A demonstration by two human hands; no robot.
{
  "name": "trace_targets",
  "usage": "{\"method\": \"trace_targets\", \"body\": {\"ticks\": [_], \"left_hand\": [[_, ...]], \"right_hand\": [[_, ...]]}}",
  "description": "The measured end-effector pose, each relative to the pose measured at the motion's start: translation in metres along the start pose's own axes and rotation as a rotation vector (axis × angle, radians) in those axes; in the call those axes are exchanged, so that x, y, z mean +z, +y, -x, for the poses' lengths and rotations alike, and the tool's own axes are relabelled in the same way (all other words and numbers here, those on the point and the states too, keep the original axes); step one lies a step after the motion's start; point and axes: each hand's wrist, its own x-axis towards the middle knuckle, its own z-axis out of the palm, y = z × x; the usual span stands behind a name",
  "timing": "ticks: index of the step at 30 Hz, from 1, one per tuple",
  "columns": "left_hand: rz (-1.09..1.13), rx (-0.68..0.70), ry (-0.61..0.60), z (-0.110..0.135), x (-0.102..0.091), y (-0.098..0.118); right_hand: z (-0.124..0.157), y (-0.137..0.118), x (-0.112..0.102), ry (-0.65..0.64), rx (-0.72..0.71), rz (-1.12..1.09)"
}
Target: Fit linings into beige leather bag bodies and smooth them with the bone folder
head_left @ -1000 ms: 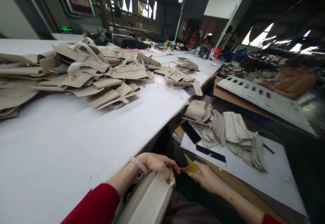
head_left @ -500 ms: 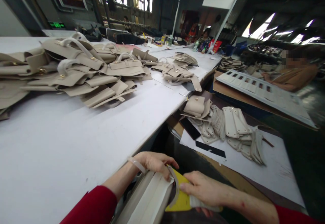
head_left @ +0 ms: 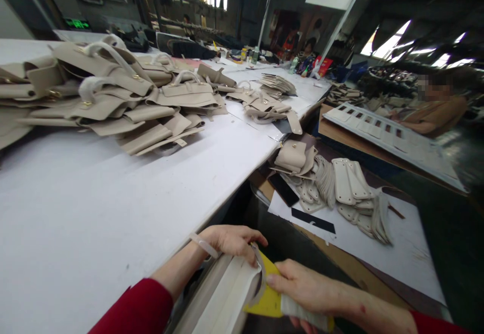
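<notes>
Pinched the end of the pale piece with bent fingers of the left hand, just off the near right edge of the worktop. Gripped the yellow tool in the right hand, with its curved side right by that end; could not tell if touching. Saw tan bags heaped toward the worktop's far left corner, and past its right edge a phone and white pieces by the far edge of some paper.

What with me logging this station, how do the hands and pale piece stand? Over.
Left hand curled over end of pale piece. Right hand gripping yellow tool, its curved edge at that end. White table close on the left.
</notes>
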Motion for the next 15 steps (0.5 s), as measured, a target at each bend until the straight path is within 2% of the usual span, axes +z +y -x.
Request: {"method": "trace_targets", "body": {"ticks": [5, 15], "left_hand": [[0.021, 0.004, 0.017, -0.001, 0.001, -0.004], [0.1, -0.01, 0.05, -0.001, 0.004, -0.007]], "right_hand": [[-0.012, 0.012, 0.012, -0.004, -0.004, -0.097], [-0.016, 0.005, 0.042, 0.192, -0.023, -0.202]]}}
